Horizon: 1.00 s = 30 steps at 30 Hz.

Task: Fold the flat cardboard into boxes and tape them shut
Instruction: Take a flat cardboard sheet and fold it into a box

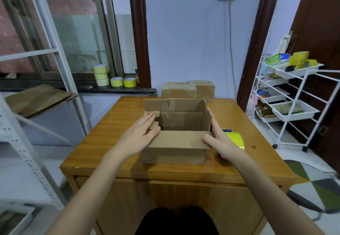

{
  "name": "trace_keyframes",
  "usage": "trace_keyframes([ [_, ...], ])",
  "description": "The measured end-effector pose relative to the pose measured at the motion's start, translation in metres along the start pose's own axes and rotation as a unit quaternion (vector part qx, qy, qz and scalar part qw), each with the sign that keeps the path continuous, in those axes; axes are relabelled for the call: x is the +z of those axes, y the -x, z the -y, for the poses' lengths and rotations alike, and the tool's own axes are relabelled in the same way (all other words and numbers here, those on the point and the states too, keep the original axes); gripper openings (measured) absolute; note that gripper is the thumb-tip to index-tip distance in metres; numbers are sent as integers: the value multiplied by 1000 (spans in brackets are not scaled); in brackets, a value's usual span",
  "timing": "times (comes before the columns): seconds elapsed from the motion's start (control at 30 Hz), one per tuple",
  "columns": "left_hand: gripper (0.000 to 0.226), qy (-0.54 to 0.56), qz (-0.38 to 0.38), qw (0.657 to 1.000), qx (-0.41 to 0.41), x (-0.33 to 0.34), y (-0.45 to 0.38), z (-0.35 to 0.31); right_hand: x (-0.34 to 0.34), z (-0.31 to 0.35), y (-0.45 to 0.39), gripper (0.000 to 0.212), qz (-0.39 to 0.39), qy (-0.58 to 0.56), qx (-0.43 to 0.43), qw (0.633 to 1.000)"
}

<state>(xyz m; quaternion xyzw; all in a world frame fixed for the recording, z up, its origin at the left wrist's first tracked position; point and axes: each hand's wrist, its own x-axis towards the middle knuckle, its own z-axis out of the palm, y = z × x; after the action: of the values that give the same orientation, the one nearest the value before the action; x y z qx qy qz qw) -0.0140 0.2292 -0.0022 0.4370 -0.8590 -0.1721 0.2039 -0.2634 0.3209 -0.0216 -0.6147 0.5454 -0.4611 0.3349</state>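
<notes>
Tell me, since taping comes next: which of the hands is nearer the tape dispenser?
Right. The right hand rests on the open box directly beside the tape dispenser; the left hand is across the box.

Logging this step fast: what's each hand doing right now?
Left hand: open, straight fingers pressing the open box's left flap.
Right hand: open, flat against the box's right side.

View: head-worn, single wide-angle.
Facing: forward and down over the surface.
Nearness: close above the hands, wall beyond.
</notes>
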Motion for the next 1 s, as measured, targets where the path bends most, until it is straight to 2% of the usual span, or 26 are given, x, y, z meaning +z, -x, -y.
trace_keyframes([
  [0.13, 52, -30, -2, 1000, -1, -2, -7, -1, 0, -1, -2, 96, 5, 17, 2, 1000],
  [0.3, 42, -3, -39, 999, -12, -11, -28, 4, 0, 0, 1, 89, -4, 26, 6, 1000],
  [0.4, 43, -14, -45, 999, 1, -4, -32, 6, 0, 0, 2, 87, -11, 49, -2, 999],
  [0.5, 45, 29, -44, 999, -4, 3, -30, 9, 1, 0, 2, 87, -11, 78, -10, 997],
  [0.87, 44, 108, -23, 994, -1, 7, -34, 16, -4, 2, -2, 73, 40, 247, -23, 968],
  [0.93, 42, 136, -22, 990, -1, 5, -35, 14, -9, 4, -4, 74, 67, 279, -15, 958],
  [1.0, 41, 165, -23, 986, -1, 4, -36, 14, -16, 7, -4, 87, 100, 287, -6, 953],
])
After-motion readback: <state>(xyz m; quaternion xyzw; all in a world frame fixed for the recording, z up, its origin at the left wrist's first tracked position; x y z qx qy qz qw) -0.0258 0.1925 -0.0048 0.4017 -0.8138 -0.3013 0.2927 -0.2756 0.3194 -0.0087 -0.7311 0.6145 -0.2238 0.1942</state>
